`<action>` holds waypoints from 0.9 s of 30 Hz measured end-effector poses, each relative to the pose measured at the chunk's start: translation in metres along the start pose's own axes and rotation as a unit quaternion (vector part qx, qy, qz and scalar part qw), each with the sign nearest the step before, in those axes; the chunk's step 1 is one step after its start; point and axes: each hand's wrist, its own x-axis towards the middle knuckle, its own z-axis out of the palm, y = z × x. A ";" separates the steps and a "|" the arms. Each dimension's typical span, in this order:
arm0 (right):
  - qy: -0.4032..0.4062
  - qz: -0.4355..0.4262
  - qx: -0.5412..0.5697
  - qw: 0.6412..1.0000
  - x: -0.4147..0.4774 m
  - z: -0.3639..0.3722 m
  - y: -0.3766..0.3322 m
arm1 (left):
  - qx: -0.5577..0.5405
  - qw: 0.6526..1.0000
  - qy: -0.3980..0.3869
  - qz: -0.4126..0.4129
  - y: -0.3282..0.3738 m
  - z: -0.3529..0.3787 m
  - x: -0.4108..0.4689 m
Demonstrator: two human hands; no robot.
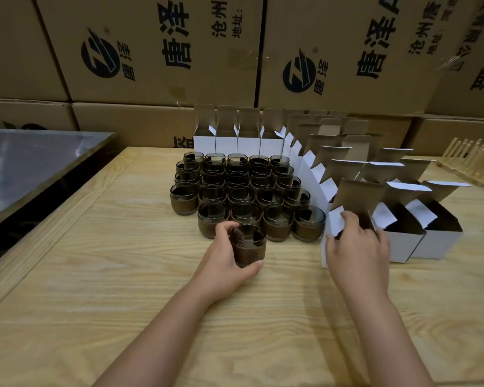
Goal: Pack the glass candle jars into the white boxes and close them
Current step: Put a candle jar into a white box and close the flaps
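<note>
Glass jar (248,247) is wrapped in my left hand (224,263) at the front of the jars (235,188), and my right hand (358,252) grips the nearest box (323,254) at its open mouth. I reckon the side flaps (336,223) could fold inward and snag the jar, or the light box could tip against its neighbours (403,243).

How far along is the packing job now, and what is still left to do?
Done: nothing visible; no closed box shows. In hand: the left hand grips one jar, and the right hand holds the nearest white box, flaps open. Left: the block of jars on the table and the rows of open boxes.
</note>
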 end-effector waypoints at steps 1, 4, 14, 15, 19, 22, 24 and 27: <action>-0.005 -0.009 0.003 1.000 -0.003 -0.002 -0.001 | 0.010 1.000 0.002 0.001 0.000 0.000 0.000; -0.015 -0.037 0.025 0.999 -0.014 -0.007 -0.007 | 0.042 0.999 0.011 0.014 0.000 0.001 0.000; 0.025 -0.176 0.132 0.975 -0.042 0.006 -0.052 | 0.117 0.990 0.061 0.041 -0.003 -0.006 0.000; 0.057 -0.184 0.139 0.972 -0.043 0.007 -0.054 | 0.141 0.986 0.068 0.053 -0.002 -0.008 -0.001; 0.185 -0.191 0.189 0.945 -0.038 0.008 -0.054 | 0.231 0.957 0.097 0.143 0.001 -0.013 -0.002; 0.194 -0.133 0.270 0.934 -0.028 0.009 -0.044 | 0.263 0.929 0.118 0.232 0.008 -0.015 -0.006; 0.109 -0.081 0.317 0.939 -0.021 0.010 -0.035 | 0.266 0.914 0.121 0.280 0.015 -0.014 -0.008; -0.037 -0.037 0.409 0.911 -0.014 0.009 -0.027 | 0.296 0.893 0.106 0.323 0.025 -0.009 -0.009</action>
